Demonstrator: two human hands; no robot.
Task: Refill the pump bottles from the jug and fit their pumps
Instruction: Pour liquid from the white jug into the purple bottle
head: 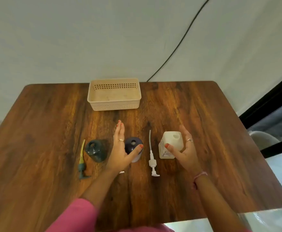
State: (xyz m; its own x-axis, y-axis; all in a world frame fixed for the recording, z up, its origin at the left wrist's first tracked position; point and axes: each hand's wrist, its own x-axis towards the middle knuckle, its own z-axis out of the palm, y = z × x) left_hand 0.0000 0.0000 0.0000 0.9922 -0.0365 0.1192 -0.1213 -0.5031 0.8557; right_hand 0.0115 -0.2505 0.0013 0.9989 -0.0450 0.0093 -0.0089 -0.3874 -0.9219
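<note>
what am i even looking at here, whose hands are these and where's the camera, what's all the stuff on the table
There is no machine here: a person wears a camera on their head, looking down at their own two hands over a wooden table. The left hand is around a dark bottle, thumb on its front. The right hand closes around a white jug, thumb on its near side. Both containers have open necks. Further left stands a teal bottle, with a teal and yellow pump lying beside it. A white pump lies between the dark bottle and the jug. A beige basket sits at the far edge.
</note>
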